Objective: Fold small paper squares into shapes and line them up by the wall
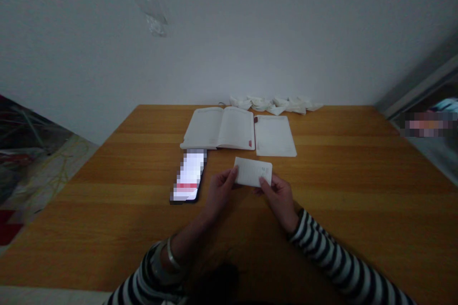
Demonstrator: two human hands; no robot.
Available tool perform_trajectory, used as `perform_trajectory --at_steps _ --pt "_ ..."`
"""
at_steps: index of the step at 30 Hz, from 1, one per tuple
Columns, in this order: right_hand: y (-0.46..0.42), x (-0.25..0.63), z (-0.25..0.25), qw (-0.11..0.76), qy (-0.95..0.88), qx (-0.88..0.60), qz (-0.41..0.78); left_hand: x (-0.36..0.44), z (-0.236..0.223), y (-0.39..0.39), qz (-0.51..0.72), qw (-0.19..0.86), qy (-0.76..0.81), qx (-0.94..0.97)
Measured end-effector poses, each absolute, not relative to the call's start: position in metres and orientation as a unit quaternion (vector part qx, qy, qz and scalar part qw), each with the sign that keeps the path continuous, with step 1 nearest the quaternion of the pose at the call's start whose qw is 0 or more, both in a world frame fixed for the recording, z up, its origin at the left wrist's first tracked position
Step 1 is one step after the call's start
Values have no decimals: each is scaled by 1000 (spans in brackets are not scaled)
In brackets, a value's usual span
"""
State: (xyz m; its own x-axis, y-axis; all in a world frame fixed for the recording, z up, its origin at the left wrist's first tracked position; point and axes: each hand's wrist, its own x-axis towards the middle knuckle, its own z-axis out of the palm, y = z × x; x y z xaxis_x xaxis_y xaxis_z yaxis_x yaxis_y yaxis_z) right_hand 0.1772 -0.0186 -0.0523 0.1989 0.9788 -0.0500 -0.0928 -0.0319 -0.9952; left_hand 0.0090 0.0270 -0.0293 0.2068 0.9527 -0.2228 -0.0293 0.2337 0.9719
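Observation:
Between my two hands is a white sheet of paper (250, 172), apparently folded, with faint lines and small print at its right end. My left hand (222, 189) pinches its left edge, thumb on top. At the lower right corner my right hand (277, 195) grips it, the thumb pressed on the face and the fingers behind. Just beyond the paper lies an open notebook (203, 126) with blank-looking pages and a small red mark at its lower right. A loose lined sheet (275, 136) rests beside the notebook on the right.
A phone (189, 176) with a lit, blurred-out screen lies left of my hands. Crumpled white tissue (275, 104) runs along the wall side of the wooden table (358, 162). Clear plastic (153, 19) hangs on the wall. Cluttered items (21, 138) are on the floor at left.

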Motion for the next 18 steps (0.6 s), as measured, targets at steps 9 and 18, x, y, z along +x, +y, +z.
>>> perform_trajectory --at_steps 9,18 --pt "-10 188 -53 592 -351 -501 524 7 -24 25 376 563 493 546" --pt "-12 191 -52 593 -359 -502 517 7 -25 25 366 558 495 556"
